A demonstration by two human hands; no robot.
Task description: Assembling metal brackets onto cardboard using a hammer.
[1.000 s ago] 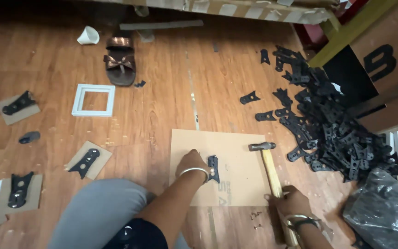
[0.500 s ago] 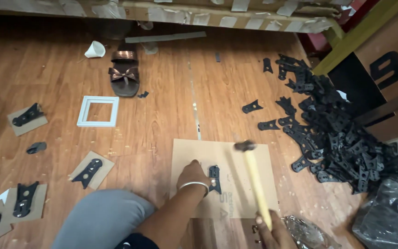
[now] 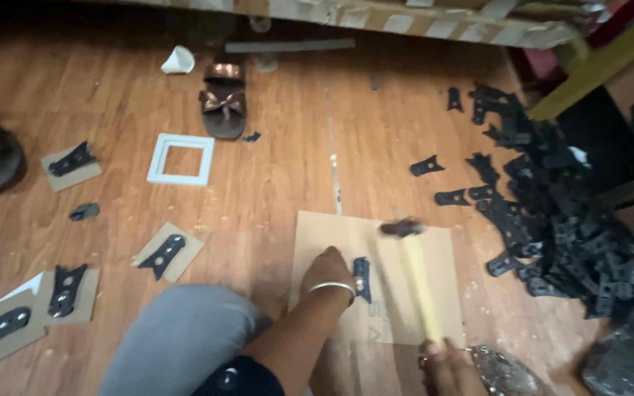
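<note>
The left hand pins 1 black piece near the middle of the cardboard sheet on the floor; fingers should stay clear. The right hand, grip closed on the hammer, best strikes squarely.

home workshop: wooden floor, heaped black parts.

Your view is lit warmly and evenly from above, leaving the wooden floor moderately bright. The top edge and left corner fall into dim shadow. Motion blur smears the hammer, its head and pale handle streaked. The pile of black parts merges into one dark mass, perhaps underexposed. Edges curve slightly, and overall sharpness is soft.
</note>
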